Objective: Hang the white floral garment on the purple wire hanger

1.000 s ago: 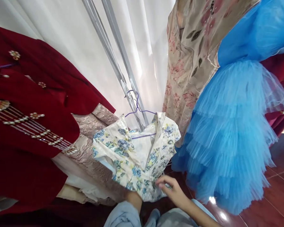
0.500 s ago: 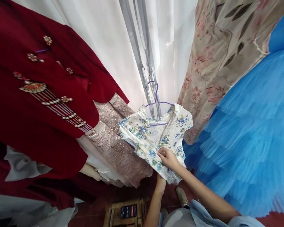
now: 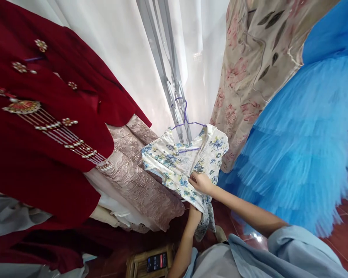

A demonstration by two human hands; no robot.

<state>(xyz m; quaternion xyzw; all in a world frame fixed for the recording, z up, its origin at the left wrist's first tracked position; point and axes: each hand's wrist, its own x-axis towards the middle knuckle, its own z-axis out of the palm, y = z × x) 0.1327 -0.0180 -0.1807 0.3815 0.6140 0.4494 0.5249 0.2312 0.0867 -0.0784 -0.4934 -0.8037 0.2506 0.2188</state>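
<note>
A white dress with blue and yellow flowers point(image 3: 165, 156) hangs in front of me on a purple hanger point(image 3: 186, 117). My right hand point(image 3: 201, 182) pinches the front of the dress near its waist, the fingers closed on the fabric. From below, my left hand point(image 3: 195, 212) reaches up under the dress; the cloth covers its fingers, so their grip is hidden. The hem of the dress droops over my left wrist.
On the left hangs a dark red velvet garment point(image 3: 55, 143) with beaded ornaments, over a pink brocade skirt point(image 3: 139, 185). At right are a beige floral dress point(image 3: 234, 85) and a blue ruffled gown point(image 3: 292, 146). A phone point(image 3: 156, 262) lies on a wooden stool point(image 3: 137, 266) below.
The view has shifted slightly to the right. My left hand has gone further up under the dress, and the hem now hangs lower beside my wrist. My right hand keeps its pinch.
</note>
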